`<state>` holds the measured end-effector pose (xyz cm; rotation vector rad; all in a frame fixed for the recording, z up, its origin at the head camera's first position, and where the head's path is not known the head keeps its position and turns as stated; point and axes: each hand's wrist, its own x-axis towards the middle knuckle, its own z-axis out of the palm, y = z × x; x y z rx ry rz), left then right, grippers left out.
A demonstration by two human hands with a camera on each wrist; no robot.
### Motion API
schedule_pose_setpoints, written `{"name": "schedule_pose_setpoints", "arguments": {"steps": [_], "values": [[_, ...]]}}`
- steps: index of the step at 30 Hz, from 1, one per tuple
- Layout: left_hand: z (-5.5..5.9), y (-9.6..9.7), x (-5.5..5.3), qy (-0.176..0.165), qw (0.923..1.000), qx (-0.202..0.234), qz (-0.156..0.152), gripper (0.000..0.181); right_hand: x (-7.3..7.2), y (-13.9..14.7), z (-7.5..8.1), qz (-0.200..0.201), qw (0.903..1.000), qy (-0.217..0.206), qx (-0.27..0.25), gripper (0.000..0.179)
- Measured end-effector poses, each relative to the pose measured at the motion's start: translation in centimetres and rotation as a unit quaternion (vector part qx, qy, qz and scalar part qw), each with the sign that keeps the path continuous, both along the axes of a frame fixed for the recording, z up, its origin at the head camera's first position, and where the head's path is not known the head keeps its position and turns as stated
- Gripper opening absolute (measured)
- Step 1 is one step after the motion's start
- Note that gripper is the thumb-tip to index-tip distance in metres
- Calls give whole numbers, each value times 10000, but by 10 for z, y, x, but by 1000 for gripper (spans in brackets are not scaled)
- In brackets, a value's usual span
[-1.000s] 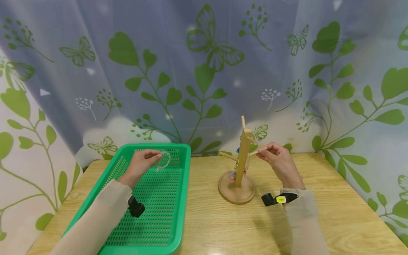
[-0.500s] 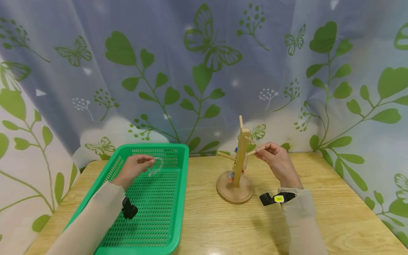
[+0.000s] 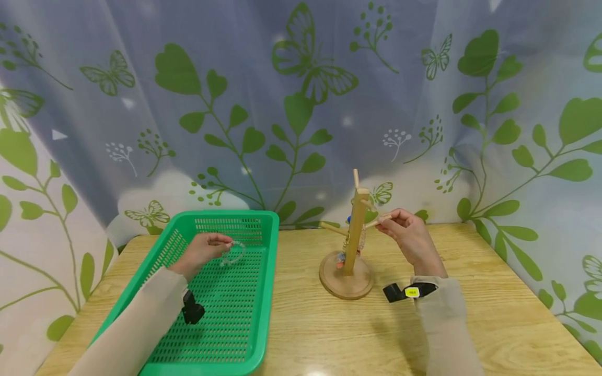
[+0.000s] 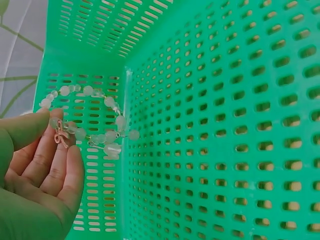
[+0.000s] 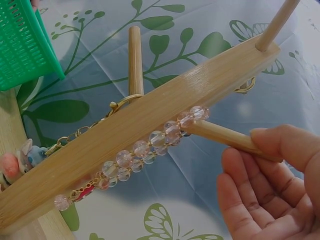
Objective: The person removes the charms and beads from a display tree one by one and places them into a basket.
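My left hand [image 3: 202, 254] pinches a clear beaded bracelet [image 3: 243, 250] over the green basket [image 3: 270, 292]. In the left wrist view the bracelet [image 4: 88, 91] hangs as a loop from thumb and fingers, with a pinkish bow charm [image 4: 61, 134] at the fingertips. My right hand [image 3: 409, 235] pinches the end of a peg [image 5: 225, 136] on the wooden jewelry stand [image 3: 356, 230]. A pink and clear beaded bracelet [image 5: 141, 147] hangs on that peg, against the post. A gold chain bracelet with colorful charms [image 5: 30, 152] hangs on the post's other side.
The stand's round base [image 3: 345, 287] rests on the wooden table [image 3: 301, 324], right of the basket. Several pegs stick out from its post. A leaf-and-butterfly curtain [image 3: 301, 130] hangs behind the table. Black cameras [image 3: 192, 308] are strapped to both wrists.
My left hand has moved slightly left with the bracelet, which swung and now hangs a little lower over the basket. The right hand keeps its grip on the peg.
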<state>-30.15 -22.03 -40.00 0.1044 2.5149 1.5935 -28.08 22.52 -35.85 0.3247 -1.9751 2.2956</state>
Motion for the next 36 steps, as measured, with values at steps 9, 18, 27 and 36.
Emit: {"name": "schedule_pose_setpoints", "arguments": {"steps": [9, 18, 27, 36], "values": [[-1, -1, 1, -34, 9999, -147, -53, 31, -1, 0, -1, 24, 10000, 8, -5, 17], [3, -2, -1, -94, 9999, 75, -78, 40, -1, 0, 0, -18, 10000, -54, -22, 16], [28, 9, 5, 4, 9977, 642, -240, 44, 0, 0, 0, 13, 10000, 7, -22, 11], [54, 44, 14, 164, 9951, 951, -211, 43, -1, 1, -2, 32, 10000, 41, -48, 19]]}}
